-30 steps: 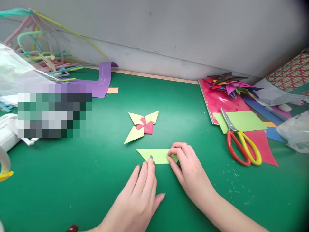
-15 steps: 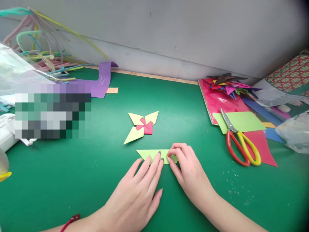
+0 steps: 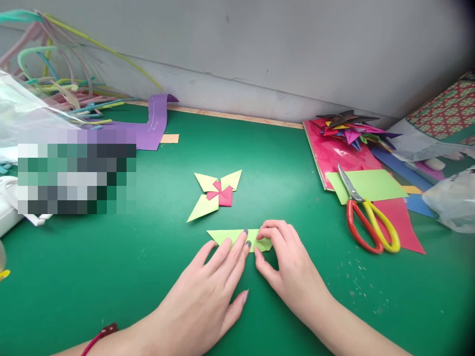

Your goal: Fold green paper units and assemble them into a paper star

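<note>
A folded light-green paper strip [image 3: 221, 235] lies flat on the green table, pointed at its left end. My left hand [image 3: 208, 291] rests with stretched fingers, their tips pressing on the strip's lower middle. At the strip's right end, my right hand [image 3: 291, 262] has bent fingers, with thumb and index finger closed on the folded end. Part of that end is hidden under the fingers. Just beyond the strip lies a folded paper star [image 3: 225, 197] with a red centre and three pale-green points.
Scissors [image 3: 358, 207] with red and yellow handles lie on green paper [image 3: 386, 184] at right. Behind them, folded paper pieces [image 3: 351, 129] top a red booklet [image 3: 315, 148]. Purple paper [image 3: 148, 136] and pipe cleaners [image 3: 67, 96] are at back left; a plastic bag [image 3: 454, 200] is far right.
My right thumb has drawn slightly down and away from the index finger, showing more of the strip's right end. The left hand stays pressed on the paper. The whole view has shifted slightly.
</note>
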{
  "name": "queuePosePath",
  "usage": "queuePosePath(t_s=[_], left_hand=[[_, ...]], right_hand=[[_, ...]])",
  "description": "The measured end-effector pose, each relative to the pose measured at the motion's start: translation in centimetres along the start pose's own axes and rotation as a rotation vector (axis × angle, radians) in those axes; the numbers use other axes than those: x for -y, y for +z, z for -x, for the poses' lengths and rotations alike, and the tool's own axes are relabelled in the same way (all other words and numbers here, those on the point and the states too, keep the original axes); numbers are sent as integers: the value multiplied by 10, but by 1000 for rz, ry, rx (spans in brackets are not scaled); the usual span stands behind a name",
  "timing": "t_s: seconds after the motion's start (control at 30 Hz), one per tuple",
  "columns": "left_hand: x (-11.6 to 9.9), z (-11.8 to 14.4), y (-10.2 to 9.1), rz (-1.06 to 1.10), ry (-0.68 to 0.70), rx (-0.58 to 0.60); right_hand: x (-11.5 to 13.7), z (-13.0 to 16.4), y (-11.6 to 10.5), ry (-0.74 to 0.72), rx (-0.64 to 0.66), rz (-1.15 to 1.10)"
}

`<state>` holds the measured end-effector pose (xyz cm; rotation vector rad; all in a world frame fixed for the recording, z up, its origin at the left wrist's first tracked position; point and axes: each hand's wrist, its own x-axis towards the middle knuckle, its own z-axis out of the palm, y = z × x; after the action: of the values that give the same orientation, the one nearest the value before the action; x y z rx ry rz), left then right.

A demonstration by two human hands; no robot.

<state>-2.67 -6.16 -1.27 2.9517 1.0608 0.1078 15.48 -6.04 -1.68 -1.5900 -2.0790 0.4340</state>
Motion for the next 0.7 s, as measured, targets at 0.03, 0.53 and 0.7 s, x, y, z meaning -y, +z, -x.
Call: queuePosePath(t_s=[0.03, 0.53, 0.7], left_hand=[[0, 0, 0, 0, 0, 1], [0, 0, -1, -30, 11, 6], [-7, 7, 5, -123, -18, -67]], right_hand=[[0, 0, 0, -1, 3, -10], [-4, 1, -2, 5, 52, -31], [-4, 0, -3, 6, 62, -28]])
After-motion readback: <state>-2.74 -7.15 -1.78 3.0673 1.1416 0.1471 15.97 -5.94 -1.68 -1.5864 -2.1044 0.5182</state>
